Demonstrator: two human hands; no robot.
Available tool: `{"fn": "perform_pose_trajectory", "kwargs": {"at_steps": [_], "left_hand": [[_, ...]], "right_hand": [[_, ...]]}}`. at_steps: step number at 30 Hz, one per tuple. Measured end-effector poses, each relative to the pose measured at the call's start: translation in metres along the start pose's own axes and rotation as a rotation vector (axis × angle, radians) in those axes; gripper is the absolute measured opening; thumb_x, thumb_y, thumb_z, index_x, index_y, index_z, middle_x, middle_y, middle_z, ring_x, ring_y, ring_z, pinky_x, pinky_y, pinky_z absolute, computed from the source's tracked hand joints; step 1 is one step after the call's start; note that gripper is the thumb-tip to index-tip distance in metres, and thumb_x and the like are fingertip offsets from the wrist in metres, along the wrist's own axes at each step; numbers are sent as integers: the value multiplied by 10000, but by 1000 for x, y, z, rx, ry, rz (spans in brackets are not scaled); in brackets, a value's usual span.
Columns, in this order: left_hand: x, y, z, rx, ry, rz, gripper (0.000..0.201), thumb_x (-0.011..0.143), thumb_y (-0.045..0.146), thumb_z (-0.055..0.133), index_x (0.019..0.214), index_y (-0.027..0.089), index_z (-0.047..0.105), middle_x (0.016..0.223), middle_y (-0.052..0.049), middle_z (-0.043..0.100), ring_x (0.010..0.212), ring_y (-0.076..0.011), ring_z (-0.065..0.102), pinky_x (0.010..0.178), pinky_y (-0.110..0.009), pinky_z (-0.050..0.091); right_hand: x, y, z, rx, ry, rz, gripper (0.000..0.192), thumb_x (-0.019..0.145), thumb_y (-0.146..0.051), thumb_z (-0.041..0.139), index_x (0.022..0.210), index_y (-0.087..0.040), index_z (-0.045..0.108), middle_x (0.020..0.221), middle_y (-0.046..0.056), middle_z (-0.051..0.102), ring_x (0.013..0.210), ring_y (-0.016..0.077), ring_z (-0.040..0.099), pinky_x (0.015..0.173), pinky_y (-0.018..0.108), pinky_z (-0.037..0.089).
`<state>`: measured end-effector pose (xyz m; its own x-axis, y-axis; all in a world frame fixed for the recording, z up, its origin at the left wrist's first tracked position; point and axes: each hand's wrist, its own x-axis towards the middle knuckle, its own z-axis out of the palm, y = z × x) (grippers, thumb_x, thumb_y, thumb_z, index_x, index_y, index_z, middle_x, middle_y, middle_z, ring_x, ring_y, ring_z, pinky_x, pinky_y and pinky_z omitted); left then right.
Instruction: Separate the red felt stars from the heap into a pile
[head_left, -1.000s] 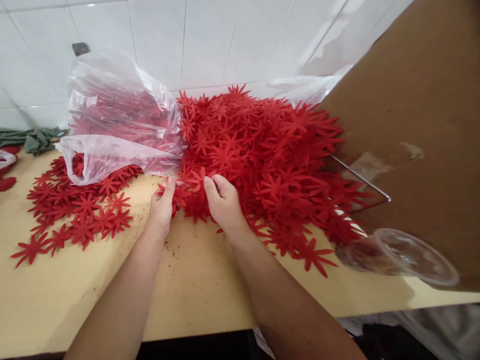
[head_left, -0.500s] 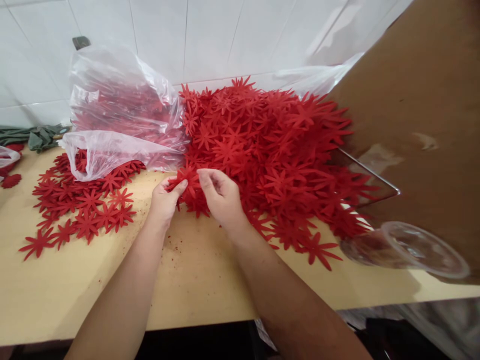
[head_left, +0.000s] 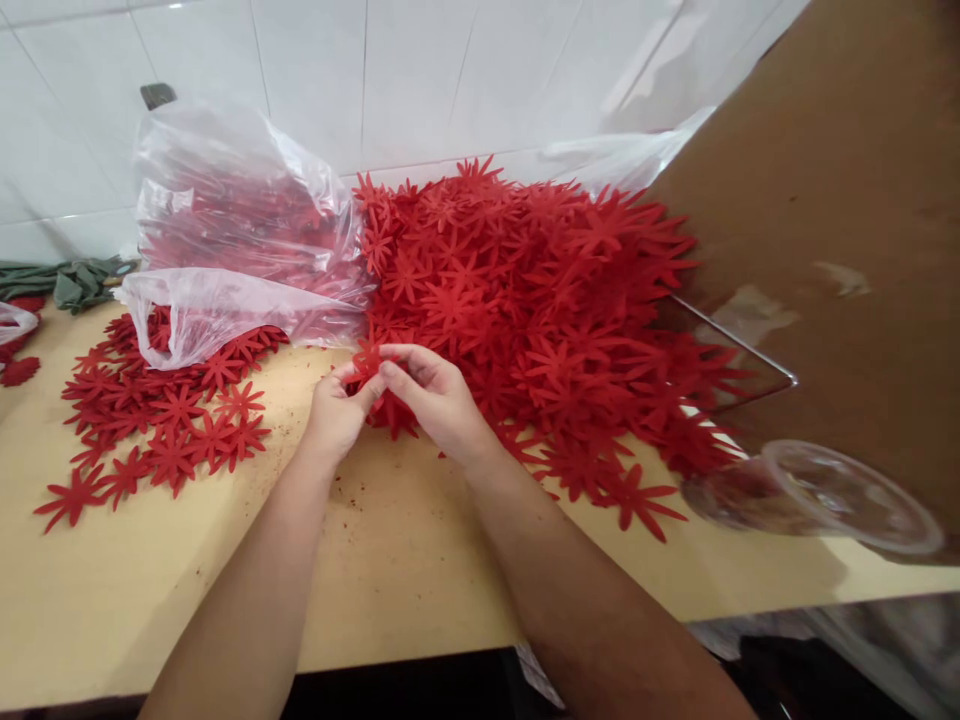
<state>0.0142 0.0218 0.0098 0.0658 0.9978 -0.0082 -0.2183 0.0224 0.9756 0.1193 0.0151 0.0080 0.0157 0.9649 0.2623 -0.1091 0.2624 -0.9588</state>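
A small red flower cutout (head_left: 367, 362) is pinched between both hands in front of the big heap. My left hand (head_left: 339, 410) grips its left side, thumb against fingertips. From the right, my right hand (head_left: 431, 395) closes thumb and forefinger on the same cutout, and the fingertips of the two hands nearly meet. Behind them rises a large heap of red flower cutouts (head_left: 480, 290) with narrow pointed petals. To the left lies a smaller pile of red cutouts (head_left: 176, 420), partly under a plastic bag.
The clear plastic bag (head_left: 247, 230), full of red pieces, leans against the tiled wall (head_left: 420, 80). A brown board (head_left: 847, 220) stands at the right, with a clear plastic cup (head_left: 795, 495) on its side before it. Green cloth (head_left: 79, 285) lies far left on the table (head_left: 405, 570).
My right hand has come down and inward from beside the cutout, and its thumb and forefinger now pinch it. My left hand keeps its hold. The view has shifted slightly.
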Motion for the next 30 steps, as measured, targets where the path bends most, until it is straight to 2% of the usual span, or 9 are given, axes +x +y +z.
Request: {"fn": "perform_pose_trajectory", "kwargs": {"at_steps": [3,8,11,14,16,18,21,24,30], "left_hand": [[0,-2,-1,84,-21,-6,214,497,226,735,613,140,577,532,53,533,496,-45,437,531,-193,360],[-3,1,-2,114,-108,-18,180,548,179,691,707,152,610,624,30,581,565,-59,492,595,-199,395],[-3,3,-4,114,-45,-15,119,596,207,659,687,153,604,599,36,563,524,-45,463,559,-186,376],[-1,2,-7,31,10,-34,135,614,235,647,698,149,587,601,38,566,520,-41,465,558,-180,377],[1,1,-8,-17,35,-40,143,613,240,645,697,147,576,606,37,573,524,-41,473,560,-179,379],[3,1,-8,-57,52,-31,156,599,238,653,694,146,571,611,37,580,531,-43,483,566,-180,383],[4,0,-7,-95,23,0,185,568,244,679,681,145,571,584,46,564,537,-47,485,588,-188,395],[3,-1,-6,-105,-21,28,206,561,261,694,686,147,578,601,41,570,580,-58,502,643,-204,411],[-1,-1,-4,-154,-45,10,188,678,278,599,831,168,602,774,5,621,723,-85,553,756,-239,418]], "right_hand": [[1,0,0,-22,5,31,223,633,-386,641,704,-185,575,690,0,603,652,117,561,651,277,479],[8,1,-12,-69,280,-31,137,692,-322,574,692,-191,534,652,-19,556,607,97,516,616,254,453],[12,3,-23,-138,420,-78,111,720,-293,538,772,-195,546,727,3,574,663,110,528,668,278,458],[13,4,-29,-308,485,-178,241,696,-242,562,932,-193,570,947,64,590,851,154,543,800,348,444],[11,2,-26,-418,460,-239,273,690,-248,579,956,-190,588,1033,86,581,975,185,517,892,392,400],[7,-1,-20,-409,364,-234,226,717,-296,562,905,-179,610,990,90,606,968,189,531,903,399,395],[2,-2,-7,-200,132,-81,245,717,-367,566,853,-167,604,846,69,636,788,164,586,774,355,465],[-1,0,1,-44,-28,29,237,668,-370,619,800,-175,596,777,35,636,738,150,591,711,311,475],[2,0,-2,-65,88,23,216,683,-382,588,634,-182,524,604,-22,544,568,92,486,566,238,406]]}}
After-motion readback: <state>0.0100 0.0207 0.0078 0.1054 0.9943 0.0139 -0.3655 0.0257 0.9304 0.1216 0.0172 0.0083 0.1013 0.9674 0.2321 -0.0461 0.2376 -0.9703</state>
